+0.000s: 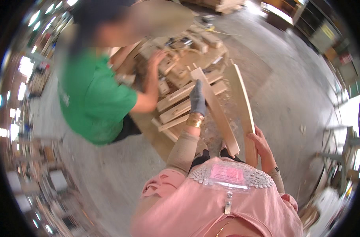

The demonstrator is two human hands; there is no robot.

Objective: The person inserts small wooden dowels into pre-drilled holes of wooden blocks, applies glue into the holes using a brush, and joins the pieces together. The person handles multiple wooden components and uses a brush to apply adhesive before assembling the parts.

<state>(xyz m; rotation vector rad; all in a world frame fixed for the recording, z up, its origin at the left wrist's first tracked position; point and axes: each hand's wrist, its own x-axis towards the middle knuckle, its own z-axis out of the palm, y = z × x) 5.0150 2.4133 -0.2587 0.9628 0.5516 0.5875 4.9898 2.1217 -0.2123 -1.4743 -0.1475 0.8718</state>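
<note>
My left hand (197, 99), in a grey glove, is closed on a pale wooden rail (216, 110) near its far end. Small tenons seem to stick out at the rail's ends, and it slants toward my body. Bare, my right hand (263, 145) grips the near part of a second, slightly curved wooden slat (244, 110), its fingers over the edge. The two pieces are apart, side by side in front of my waist. Several loose wooden bars (176, 110) lie just left of my gloved hand.
A co-worker in a green shirt (97, 98) bends in from the left, a hand (156, 59) over a pile of wooden parts (174, 71). Grey concrete floor (286, 98) spreads to the right. A metal-framed stand (344, 154) is at the far right.
</note>
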